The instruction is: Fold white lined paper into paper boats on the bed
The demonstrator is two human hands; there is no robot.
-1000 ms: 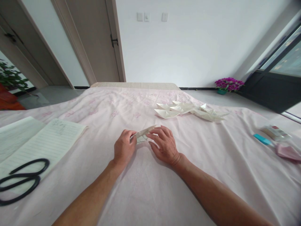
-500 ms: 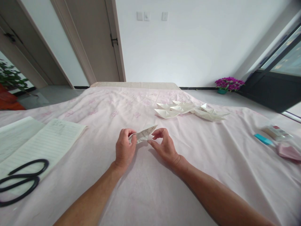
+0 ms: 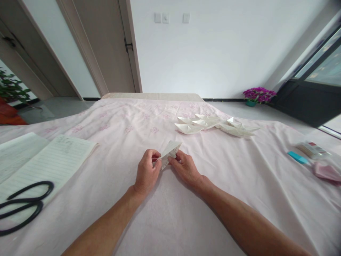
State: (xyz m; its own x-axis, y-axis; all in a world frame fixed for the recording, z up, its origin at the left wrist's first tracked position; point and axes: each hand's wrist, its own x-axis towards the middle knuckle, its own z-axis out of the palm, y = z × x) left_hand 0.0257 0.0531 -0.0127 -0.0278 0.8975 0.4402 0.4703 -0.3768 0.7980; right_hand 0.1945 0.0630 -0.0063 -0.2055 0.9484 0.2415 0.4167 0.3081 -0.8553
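Observation:
A folded piece of paper (image 3: 170,149) with writing on it is held between my two hands, tilted above the cloth. My left hand (image 3: 148,169) pinches its left end between thumb and fingers. On its right side, my right hand (image 3: 186,167) grips it, the thumb pressed on the near face and the fingertips partly hidden behind. Beyond my hands, several white folded paper boats (image 3: 205,122) lie grouped, some overlapping.
An open lined notebook (image 3: 64,156) lies at left, black-handled scissors (image 3: 26,201) on it. At right are a blue object (image 3: 297,157), a clear packet (image 3: 313,149) and a pink item (image 3: 326,170). A pink floral cloth (image 3: 112,121) covers the surface.
My right hand has closed onto the folded paper. My left hand has shifted slightly right, and the paper has turned to a steeper tilt.

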